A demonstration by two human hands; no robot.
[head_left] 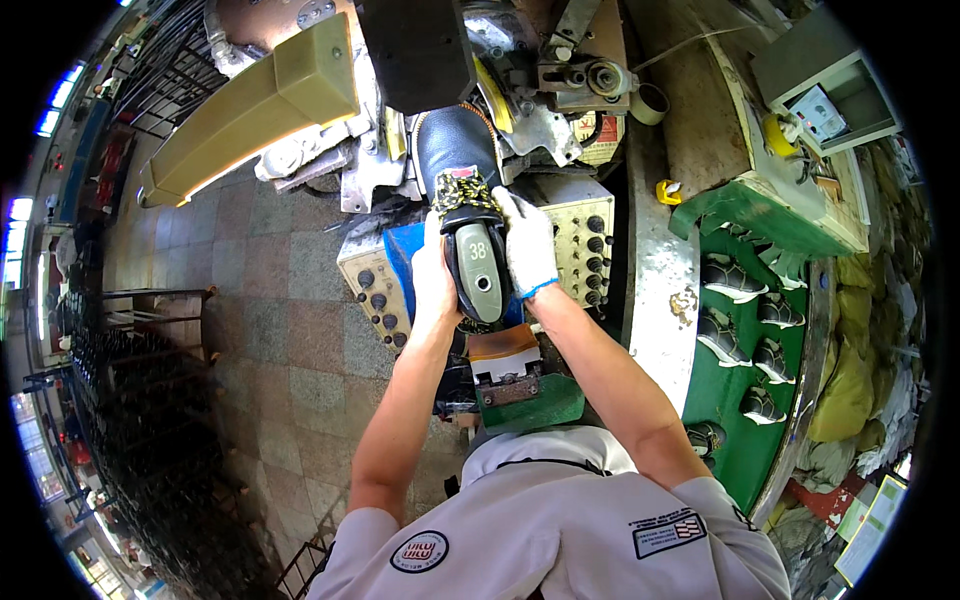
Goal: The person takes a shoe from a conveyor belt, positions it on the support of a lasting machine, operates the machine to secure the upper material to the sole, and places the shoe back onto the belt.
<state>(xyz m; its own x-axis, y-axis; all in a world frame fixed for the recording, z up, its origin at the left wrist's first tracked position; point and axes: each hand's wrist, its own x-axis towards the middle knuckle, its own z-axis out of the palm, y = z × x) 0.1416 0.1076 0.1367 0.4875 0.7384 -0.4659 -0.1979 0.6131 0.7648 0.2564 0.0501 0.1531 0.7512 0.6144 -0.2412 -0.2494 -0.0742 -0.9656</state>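
A dark shoe upper [455, 145] with black-and-yellow laces [466, 190] sits on a grey-green shoe last [478, 270], its toe pointing away under the black block of a machine [415, 50]. My left hand [434, 278] is closed against the left side of the shoe, near the heel. My right hand [528, 245], in a white glove with a blue cuff, grips the right side by the laces and collar. Metal plates of the machine stand on both sides of the toe. My fingers' undersides and the shoe's sole are hidden.
Control panels with black knobs flank the shoe, one at right [582, 255], one at left [375, 300]. A padded support [503, 345] lies nearer me. A yellowish machine arm [260, 105] reaches left. Several shoes [722, 338] stand on a green rack [735, 400] at right.
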